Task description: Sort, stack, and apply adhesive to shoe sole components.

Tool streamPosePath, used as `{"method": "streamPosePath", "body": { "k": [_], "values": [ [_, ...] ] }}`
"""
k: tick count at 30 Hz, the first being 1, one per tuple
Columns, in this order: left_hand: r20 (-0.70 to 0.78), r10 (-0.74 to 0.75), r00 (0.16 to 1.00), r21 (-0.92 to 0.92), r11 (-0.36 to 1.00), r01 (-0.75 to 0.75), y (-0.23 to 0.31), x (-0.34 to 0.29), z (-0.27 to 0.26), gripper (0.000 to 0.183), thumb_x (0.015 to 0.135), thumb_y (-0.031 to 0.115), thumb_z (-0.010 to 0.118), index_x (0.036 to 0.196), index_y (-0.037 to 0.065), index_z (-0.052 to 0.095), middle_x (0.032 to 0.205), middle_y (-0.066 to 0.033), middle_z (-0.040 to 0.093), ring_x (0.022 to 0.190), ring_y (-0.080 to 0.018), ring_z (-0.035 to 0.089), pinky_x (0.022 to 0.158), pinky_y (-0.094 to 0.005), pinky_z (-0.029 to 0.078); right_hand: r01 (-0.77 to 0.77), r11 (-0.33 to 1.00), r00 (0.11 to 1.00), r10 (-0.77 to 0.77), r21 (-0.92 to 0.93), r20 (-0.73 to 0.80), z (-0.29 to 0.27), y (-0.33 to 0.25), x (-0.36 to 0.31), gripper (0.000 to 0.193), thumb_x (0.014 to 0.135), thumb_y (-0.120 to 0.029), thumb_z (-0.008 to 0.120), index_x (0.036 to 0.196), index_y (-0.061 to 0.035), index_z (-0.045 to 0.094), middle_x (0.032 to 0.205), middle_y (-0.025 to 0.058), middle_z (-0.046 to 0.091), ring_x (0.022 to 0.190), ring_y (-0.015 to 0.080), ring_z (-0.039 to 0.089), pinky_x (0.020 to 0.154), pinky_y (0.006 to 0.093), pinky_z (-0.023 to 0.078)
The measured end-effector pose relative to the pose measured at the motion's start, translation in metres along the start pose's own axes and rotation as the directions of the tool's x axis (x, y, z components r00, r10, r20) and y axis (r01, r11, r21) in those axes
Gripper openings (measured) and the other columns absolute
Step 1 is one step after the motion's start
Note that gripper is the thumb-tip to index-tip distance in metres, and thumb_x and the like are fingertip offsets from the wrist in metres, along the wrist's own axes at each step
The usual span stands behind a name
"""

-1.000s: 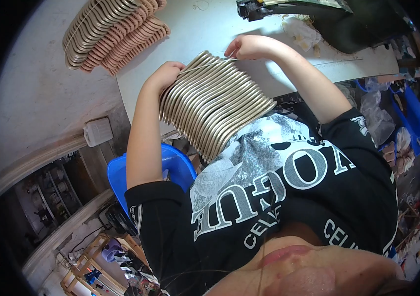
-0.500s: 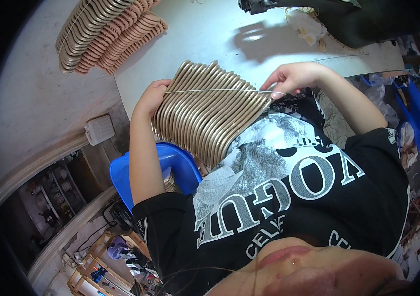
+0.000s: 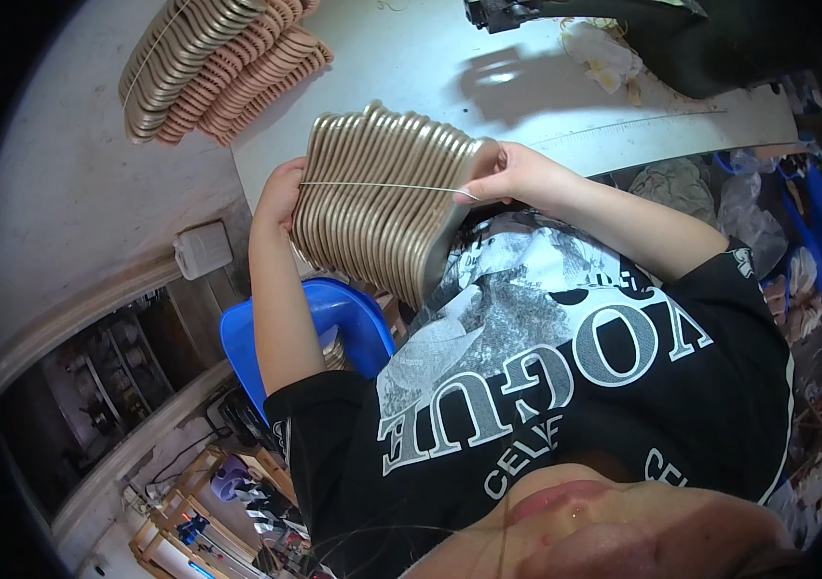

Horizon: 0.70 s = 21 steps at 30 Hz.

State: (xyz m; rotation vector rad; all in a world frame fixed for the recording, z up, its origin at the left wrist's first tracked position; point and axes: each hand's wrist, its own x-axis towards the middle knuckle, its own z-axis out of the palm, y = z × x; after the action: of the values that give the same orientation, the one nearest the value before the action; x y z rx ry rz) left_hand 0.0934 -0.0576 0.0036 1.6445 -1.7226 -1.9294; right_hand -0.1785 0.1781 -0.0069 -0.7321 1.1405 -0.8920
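A stack of thin gold-edged shoe soles (image 3: 377,207) is held on edge between my two hands, close to my body at the table's near edge. A thin pale elastic band or cord (image 3: 363,184) runs across the stack from one end to the other. My left hand (image 3: 283,196) closes round the stack's left end, its fingertips hidden behind the soles. At the right end my right hand (image 3: 503,177) grips the outermost sole, thumb on the near side beside the band's end.
More bundled soles, gold and pinkish (image 3: 223,72), lie at the far left of the white table (image 3: 411,58). A dark machine (image 3: 710,48) stands at the far right beside crumpled white material (image 3: 604,58). Below my left arm is a blue plastic container (image 3: 339,299) with soles in it.
My right hand has moved left and closed onto the stack's end. The soles are pressed into a narrower stack, and the band now lies along it up to my right thumb.
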Motion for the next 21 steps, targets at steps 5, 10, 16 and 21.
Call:
{"method": "streamPosePath", "body": {
  "k": [5,10,16,21],
  "values": [
    [-0.256,0.133,0.958,-0.204,0.961,-0.188,-0.002,-0.013,-0.018,0.026,0.087,0.0,0.047,0.108,-0.006,0.062,0.098,-0.0139,0.067,0.084,-0.0209,0.067,0.075,-0.0336,0.055,0.319,0.932,0.932,-0.342,-0.173,-0.121,0.022,-0.038,0.014,0.066,0.068,-0.031,0.084,0.114,0.0049,0.055,0.101,0.0122,0.064,0.093,0.0171,0.061,0.083,0.0301,0.05],
    [-0.64,0.426,0.64,-0.38,0.548,-0.745,-0.007,-0.027,-0.011,0.023,0.091,0.009,0.052,0.108,-0.002,0.062,0.101,-0.0111,0.067,0.091,-0.0228,0.066,0.082,-0.0365,0.054,0.627,0.655,0.7,-0.711,-0.422,-0.062,0.032,-0.074,0.022,0.081,0.067,-0.025,0.078,0.136,-0.0086,0.039,0.113,0.0143,0.062,0.1,0.0279,0.062,0.091,0.0361,0.045],
    [-0.561,0.569,0.601,-0.236,0.586,-0.775,-0.036,-0.03,-0.013,0.028,0.09,0.023,0.055,0.102,-0.001,0.064,0.092,-0.0111,0.067,0.085,-0.0187,0.065,0.08,-0.0344,0.053,0.621,0.33,0.586,-0.797,-0.711,0.142,0.012,-0.054,0.027,0.071,0.069,-0.028,0.076,0.133,-0.0182,0.047,0.121,0.0007,0.059,0.099,0.0188,0.058,0.095,0.0357,0.028],
    [-0.313,0.454,0.834,-0.489,0.676,-0.552,-0.073,0.008,-0.056,0.036,0.092,0.023,0.055,0.113,-0.005,0.06,0.096,-0.0163,0.068,0.084,-0.0203,0.068,0.077,-0.0342,0.056,0.584,0.272,0.64,-0.733,-0.765,0.228,0.007,-0.029,0.052,0.075,0.062,-0.042,0.079,0.129,-0.0185,0.054,0.129,-0.0004,0.057,0.103,0.0217,0.047,0.097,0.0398,0.026]
  ]
}}
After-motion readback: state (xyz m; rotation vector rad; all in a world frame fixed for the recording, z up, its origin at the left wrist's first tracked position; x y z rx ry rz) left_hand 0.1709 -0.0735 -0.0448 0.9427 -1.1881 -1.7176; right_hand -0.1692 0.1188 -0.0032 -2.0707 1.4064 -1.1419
